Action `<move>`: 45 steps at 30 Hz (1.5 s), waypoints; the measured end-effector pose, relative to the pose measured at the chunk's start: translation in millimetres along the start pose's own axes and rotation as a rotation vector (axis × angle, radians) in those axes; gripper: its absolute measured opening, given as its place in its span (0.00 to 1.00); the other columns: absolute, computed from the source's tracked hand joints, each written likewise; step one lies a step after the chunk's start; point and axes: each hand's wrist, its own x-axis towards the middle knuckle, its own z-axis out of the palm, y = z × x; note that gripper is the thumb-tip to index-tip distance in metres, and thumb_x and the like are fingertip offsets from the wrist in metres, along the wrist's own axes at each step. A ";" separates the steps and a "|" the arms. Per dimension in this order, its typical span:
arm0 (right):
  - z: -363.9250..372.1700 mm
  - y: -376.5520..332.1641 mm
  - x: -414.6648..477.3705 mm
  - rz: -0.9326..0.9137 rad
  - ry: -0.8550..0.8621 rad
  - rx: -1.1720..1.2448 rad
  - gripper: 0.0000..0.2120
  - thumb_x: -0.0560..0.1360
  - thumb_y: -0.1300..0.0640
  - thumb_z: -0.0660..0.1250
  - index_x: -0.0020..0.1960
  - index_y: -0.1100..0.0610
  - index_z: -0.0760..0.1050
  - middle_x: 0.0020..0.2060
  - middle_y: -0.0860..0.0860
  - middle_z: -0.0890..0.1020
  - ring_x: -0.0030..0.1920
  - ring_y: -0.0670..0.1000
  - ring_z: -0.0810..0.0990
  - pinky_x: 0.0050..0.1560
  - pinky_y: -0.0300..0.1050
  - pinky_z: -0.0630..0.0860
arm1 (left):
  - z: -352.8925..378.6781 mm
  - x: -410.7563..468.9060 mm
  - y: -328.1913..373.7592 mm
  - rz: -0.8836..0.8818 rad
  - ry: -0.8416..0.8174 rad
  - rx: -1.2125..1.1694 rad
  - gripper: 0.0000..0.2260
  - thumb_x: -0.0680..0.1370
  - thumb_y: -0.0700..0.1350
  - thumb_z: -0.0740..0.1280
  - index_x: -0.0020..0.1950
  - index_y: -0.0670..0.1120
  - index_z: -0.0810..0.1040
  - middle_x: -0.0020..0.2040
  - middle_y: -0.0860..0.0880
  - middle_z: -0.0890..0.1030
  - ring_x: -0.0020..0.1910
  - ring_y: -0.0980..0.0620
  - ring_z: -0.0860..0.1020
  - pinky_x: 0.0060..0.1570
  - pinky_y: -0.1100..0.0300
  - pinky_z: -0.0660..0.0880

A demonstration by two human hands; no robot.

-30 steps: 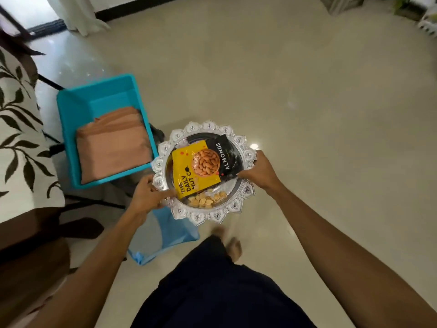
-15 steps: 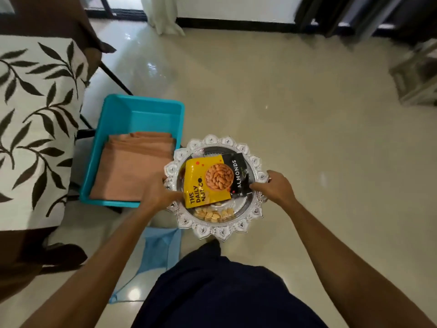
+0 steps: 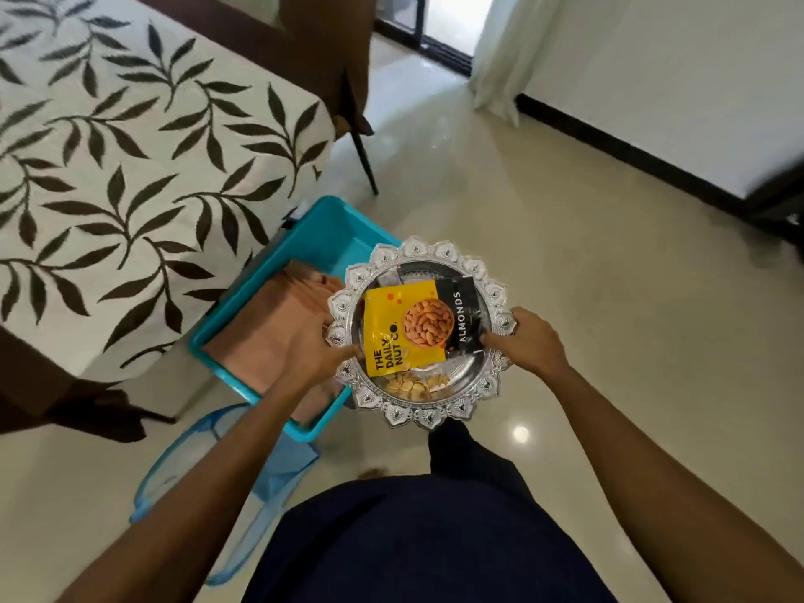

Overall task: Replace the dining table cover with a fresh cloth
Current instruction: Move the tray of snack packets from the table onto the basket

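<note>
Clearly the job is at its clearing stage. In the head view, the leaf-patterned table cover (image 3: 130,167) lies spread flat over the table at the upper left. One corner hangs down towards a teal tub (image 3: 322,228) on the floor. The cover's full length cannot be read, since it runs out of frame at the left and top. Its near edge slants from the lower left up to that hanging corner.

The fresh cloth (image 3: 269,337) sits folded in the tub, just beside the table. Its long side appears to run with the tub's, from the end by the table corner back towards the person.

Both hands hold a silver tray (image 3: 417,417) over the floor, partly above the tub. The left hand (image 3: 313,354) grips the left rim with the thumb on top. The right hand (image 3: 528,341) grips the right rim, its thumb resting on the black edge of an almond packet (image 3: 404,324). Loose nuts (image 3: 413,385) lie on the tray below the packet. A blue mesh basket (image 3: 182,463) stands on the floor near the person's legs.

I judge that the tray is being carried clear so the old cover can come off. The next move calls for setting it down level, away from the table, so that nothing slides. Then both hands are free to take the cover by its hanging edge.
</note>
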 end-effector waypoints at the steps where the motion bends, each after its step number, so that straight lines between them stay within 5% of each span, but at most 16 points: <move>1: -9.6 -14.2 22.0 -0.038 -0.036 -0.018 0.19 0.70 0.40 0.76 0.52 0.48 0.74 0.47 0.45 0.79 0.48 0.52 0.79 0.46 0.47 0.72 | 0.3 5.7 3.6 -0.045 0.042 -0.028 0.21 0.69 0.48 0.80 0.53 0.49 0.70 0.43 0.53 0.74 0.44 0.50 0.73 0.45 0.52 0.73; 4: -28.2 -53.6 86.4 -0.142 -0.129 -0.085 0.18 0.68 0.40 0.76 0.47 0.47 0.73 0.46 0.46 0.81 0.49 0.55 0.82 0.45 0.47 0.73 | 0.3 29.6 5.8 -0.164 0.174 -0.131 0.21 0.68 0.48 0.81 0.49 0.48 0.71 0.38 0.52 0.72 0.39 0.50 0.71 0.39 0.52 0.71; 10: -33.6 -135.6 164.8 -0.333 -0.222 -0.207 0.21 0.71 0.43 0.77 0.59 0.53 0.78 0.58 0.54 0.83 0.59 0.58 0.80 0.50 0.45 0.68 | -12.0 68.8 -1.0 -0.311 0.383 -0.301 0.23 0.68 0.46 0.81 0.56 0.48 0.73 0.51 0.47 0.78 0.47 0.43 0.77 0.47 0.43 0.78; 15: -10.9 -198.8 209.6 -0.441 -0.316 -0.289 0.15 0.73 0.47 0.75 0.56 0.52 0.78 0.57 0.53 0.83 0.59 0.57 0.80 0.49 0.44 0.67 | -20.3 109.3 -30.4 -0.418 0.463 -0.419 0.22 0.70 0.44 0.79 0.57 0.49 0.71 0.53 0.48 0.75 0.50 0.47 0.74 0.51 0.43 0.78; 21: 34.6 -230.5 239.5 -0.430 -0.381 -0.372 0.16 0.74 0.48 0.75 0.58 0.53 0.80 0.56 0.52 0.82 0.59 0.55 0.79 0.51 0.44 0.67 | -16.7 144.7 -76.3 -0.506 0.418 -0.509 0.19 0.72 0.43 0.77 0.57 0.49 0.71 0.51 0.48 0.75 0.46 0.49 0.72 0.43 0.56 0.71; 25: 42.5 -233.5 252.0 -0.410 -0.339 -0.400 0.15 0.72 0.44 0.75 0.56 0.49 0.81 0.54 0.50 0.84 0.53 0.54 0.80 0.50 0.44 0.69 | -13.7 158.9 -81.2 -0.478 0.413 -0.617 0.19 0.74 0.40 0.75 0.62 0.46 0.72 0.54 0.50 0.77 0.49 0.51 0.76 0.52 0.54 0.75; 29: 42.1 -230.4 259.0 -0.401 -0.261 -0.360 0.12 0.71 0.44 0.76 0.48 0.49 0.78 0.46 0.49 0.82 0.48 0.53 0.80 0.45 0.45 0.68 | -21.1 171.9 -77.1 -0.468 0.405 -0.684 0.22 0.75 0.36 0.73 0.66 0.40 0.72 0.57 0.49 0.74 0.54 0.53 0.72 0.53 0.62 0.69; 34: 45.8 -210.7 247.4 -0.405 -0.244 -0.350 0.13 0.72 0.45 0.76 0.44 0.51 0.75 0.37 0.43 0.77 0.44 0.51 0.77 0.43 0.44 0.66 | -4.1 171.5 -82.3 -0.539 0.389 -0.738 0.21 0.74 0.35 0.72 0.64 0.46 0.71 0.60 0.48 0.74 0.59 0.49 0.74 0.59 0.53 0.74; 39: 65.9 -206.8 254.0 -0.356 -0.241 -0.273 0.15 0.72 0.50 0.74 0.56 0.54 0.78 0.50 0.48 0.81 0.50 0.50 0.77 0.50 0.45 0.70 | 13.4 168.8 -84.6 -0.568 0.407 -0.809 0.21 0.76 0.31 0.69 0.67 0.44 0.71 0.58 0.49 0.77 0.55 0.51 0.77 0.47 0.66 0.74; 45: 75.9 -200.7 298.1 -0.150 -0.356 -0.273 0.32 0.64 0.38 0.73 0.62 0.53 0.77 0.54 0.49 0.83 0.51 0.54 0.83 0.55 0.55 0.81 | 7.0 171.8 -77.0 -0.515 0.425 -0.721 0.20 0.76 0.36 0.71 0.66 0.43 0.73 0.58 0.50 0.77 0.58 0.50 0.76 0.56 0.61 0.73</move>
